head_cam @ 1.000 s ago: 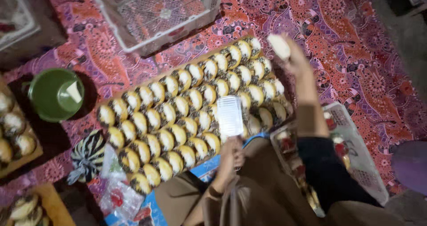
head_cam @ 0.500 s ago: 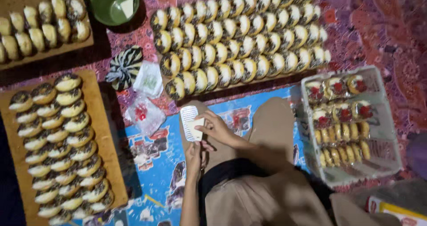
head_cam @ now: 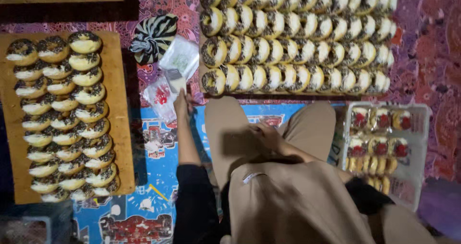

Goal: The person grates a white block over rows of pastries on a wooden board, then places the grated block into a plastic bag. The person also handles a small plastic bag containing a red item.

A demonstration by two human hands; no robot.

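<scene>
I see a floor covered by a patterned red cloth (head_cam: 432, 56), with a blue printed mat (head_cam: 144, 215) over it nearer me. On the cloth lie a wooden board (head_cam: 120, 104) of iced doughnuts at left, a long row of doughnuts (head_cam: 297, 47) ahead, a striped bundle (head_cam: 152, 35), small plastic bags (head_cam: 180, 59), and a clear tray (head_cam: 413, 176) of pastries at right.

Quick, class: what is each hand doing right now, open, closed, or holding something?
Left hand: closed on a small clear plastic bag.
Right hand: resting on the knee, holding nothing visible.
</scene>
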